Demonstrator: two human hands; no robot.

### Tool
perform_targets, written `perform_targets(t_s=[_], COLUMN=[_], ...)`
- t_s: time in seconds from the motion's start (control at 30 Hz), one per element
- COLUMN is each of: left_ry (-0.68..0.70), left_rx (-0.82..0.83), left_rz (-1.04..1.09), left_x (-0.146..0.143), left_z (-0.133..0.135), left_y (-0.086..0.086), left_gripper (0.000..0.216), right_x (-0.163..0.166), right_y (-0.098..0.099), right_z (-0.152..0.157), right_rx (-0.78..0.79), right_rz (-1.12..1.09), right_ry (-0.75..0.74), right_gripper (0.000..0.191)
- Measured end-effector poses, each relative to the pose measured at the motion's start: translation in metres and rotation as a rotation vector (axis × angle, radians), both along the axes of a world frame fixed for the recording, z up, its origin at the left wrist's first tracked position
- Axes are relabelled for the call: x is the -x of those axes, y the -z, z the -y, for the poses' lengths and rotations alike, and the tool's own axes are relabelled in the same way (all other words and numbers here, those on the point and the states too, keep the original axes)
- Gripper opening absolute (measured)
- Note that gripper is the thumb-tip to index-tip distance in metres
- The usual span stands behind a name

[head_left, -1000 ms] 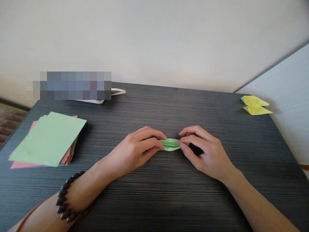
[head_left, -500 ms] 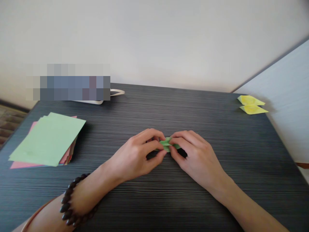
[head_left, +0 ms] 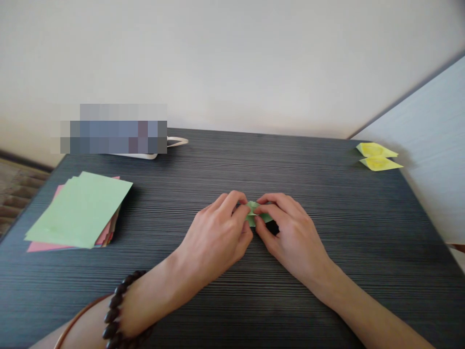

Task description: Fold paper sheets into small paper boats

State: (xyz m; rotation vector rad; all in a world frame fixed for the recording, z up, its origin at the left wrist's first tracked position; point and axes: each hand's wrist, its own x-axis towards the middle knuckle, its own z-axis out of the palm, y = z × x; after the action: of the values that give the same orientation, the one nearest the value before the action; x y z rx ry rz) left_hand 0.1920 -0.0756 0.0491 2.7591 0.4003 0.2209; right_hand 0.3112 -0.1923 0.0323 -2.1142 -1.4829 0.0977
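A small folded green paper piece [head_left: 254, 214] sits between both hands just above the dark wood-grain table [head_left: 218, 300]. My left hand [head_left: 218, 240] pinches its left end with thumb and fingers. My right hand [head_left: 290, 235] pinches its right end, fingers curled over it. The two hands nearly touch and cover most of the paper. A dark bead bracelet [head_left: 119, 315] is on my left wrist.
A stack of coloured sheets with a green one on top [head_left: 80, 208] lies at the left. Two folded yellow paper pieces [head_left: 378, 157] rest at the far right corner. A white object with a loop handle [head_left: 170, 143] stands at the back. A pale panel [head_left: 436, 160] borders the right side.
Both hands have drawn together, pushing the ends of the green piece toward each other; it now looks shorter and more bunched. The camera shifted slightly.
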Motion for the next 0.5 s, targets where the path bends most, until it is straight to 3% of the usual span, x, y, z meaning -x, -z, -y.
perform_targets(t_s=[0.23,0.5], left_ry=[-0.082,-0.139], left_rx=[-0.093,-0.234], left_rz=[-0.12,-0.042], left_x=[-0.011,-0.012], left_z=[0.0,0.002], left_y=[-0.01,-0.01], left_gripper=[0.015,0.008], right_x=[0.0,0.0], right_y=[0.0,-0.005], right_z=[0.002,0.002], right_rx=[-0.035,-0.091], right_rz=[0.029,0.08], right_ry=[0.047,0.069], right_gripper=[0.01,0.008])
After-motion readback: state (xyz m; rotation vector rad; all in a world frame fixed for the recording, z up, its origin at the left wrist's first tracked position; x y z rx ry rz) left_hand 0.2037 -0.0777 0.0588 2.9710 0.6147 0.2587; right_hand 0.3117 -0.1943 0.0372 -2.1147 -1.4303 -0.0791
